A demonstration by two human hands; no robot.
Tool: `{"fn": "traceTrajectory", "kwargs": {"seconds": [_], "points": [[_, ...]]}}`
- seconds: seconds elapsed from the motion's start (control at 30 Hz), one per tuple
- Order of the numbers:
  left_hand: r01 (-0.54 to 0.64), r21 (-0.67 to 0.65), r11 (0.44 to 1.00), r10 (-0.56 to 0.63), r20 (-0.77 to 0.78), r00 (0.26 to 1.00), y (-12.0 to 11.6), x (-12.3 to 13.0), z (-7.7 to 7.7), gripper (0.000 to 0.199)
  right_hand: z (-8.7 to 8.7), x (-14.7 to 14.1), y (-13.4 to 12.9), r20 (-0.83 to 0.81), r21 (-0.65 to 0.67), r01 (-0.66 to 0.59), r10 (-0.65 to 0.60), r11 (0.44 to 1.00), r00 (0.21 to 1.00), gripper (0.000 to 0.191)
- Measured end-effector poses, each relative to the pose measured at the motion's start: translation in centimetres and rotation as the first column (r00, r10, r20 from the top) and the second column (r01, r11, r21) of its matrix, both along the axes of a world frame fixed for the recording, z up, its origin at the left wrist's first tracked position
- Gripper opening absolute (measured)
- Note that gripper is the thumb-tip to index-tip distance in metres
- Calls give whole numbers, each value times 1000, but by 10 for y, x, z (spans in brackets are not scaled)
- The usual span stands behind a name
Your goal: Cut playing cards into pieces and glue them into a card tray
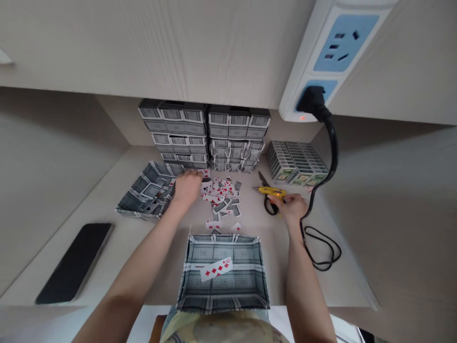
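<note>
My left hand (pixel 188 188) is closed, fingers curled, between a left-hand box made of playing cards (pixel 123 202) and a pile of cut card pieces (pixel 220 193). Cards touch or lie right beside its fingertips; what is pinched there is hidden. My right hand (pixel 294 208) grips the back part of a yellow glue gun (pixel 273 191), its nozzle pointing left. Scissors (pixel 268 206) with dark handles lie partly under the gun. Close to my body stands an open card box (pixel 223 274), with a loose strip showing red diamonds (pixel 216 269) inside.
Stacked card boxes (pixel 183 126) stand at the back, beside packs of cards (pixel 298 162) on the right. A black phone (pixel 76 262) lies at left. From the power strip (pixel 330 62), a black cord (pixel 334 147) hangs past my right wrist and loops on the table.
</note>
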State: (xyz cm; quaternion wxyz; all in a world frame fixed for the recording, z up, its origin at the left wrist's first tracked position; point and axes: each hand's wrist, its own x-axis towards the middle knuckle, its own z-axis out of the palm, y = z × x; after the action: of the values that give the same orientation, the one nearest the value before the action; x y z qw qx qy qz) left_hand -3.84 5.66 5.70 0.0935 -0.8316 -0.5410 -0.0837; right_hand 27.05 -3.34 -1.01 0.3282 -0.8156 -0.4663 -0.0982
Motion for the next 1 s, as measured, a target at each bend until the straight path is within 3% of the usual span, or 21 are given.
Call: {"fn": "traceTrajectory", "kwargs": {"seconds": [0.13,0.27,0.47,0.6,0.67,0.73,0.8,0.87,0.93,1.0], "points": [[12,-7,1000,-12,-6,1000,7,-2,-4,25,-9,0,0,-48,-203,22,-32,979,998,51],[42,23,999,-42,-15,999,5,-4,-5,26,-9,-7,1,-79,-280,29,-53,960,995,58],[34,44,998,-36,34,999,-1,-6,-3,25,-5,-10,2,-102,-263,67,-97,962,990,54],[29,37,999,-38,264,964,-2,-10,-2,20,-5,-13,2,-151,-192,101,-131,976,980,51],[26,-3,1000,-21,495,869,-1,-9,-3,16,-4,-14,3,-189,-124,114,-136,986,973,47],[63,-112,992,40,732,681,0,-6,-6,17,-2,-17,5,-244,-40,116,-122,992,962,42],[202,-240,950,128,885,448,0,0,-10,37,1,-19,7,-294,34,105,-90,994,951,37],[379,-304,874,207,939,276,-2,7,-15,60,6,-23,7,-321,95,85,-50,992,946,33],[468,-328,821,265,944,198,-5,15,-20,64,11,-28,6,-349,146,50,4,988,937,32],[496,-363,789,322,931,170,-9,22,-26,50,17,-34,4,-408,172,-5,76,985,910,33]]}}
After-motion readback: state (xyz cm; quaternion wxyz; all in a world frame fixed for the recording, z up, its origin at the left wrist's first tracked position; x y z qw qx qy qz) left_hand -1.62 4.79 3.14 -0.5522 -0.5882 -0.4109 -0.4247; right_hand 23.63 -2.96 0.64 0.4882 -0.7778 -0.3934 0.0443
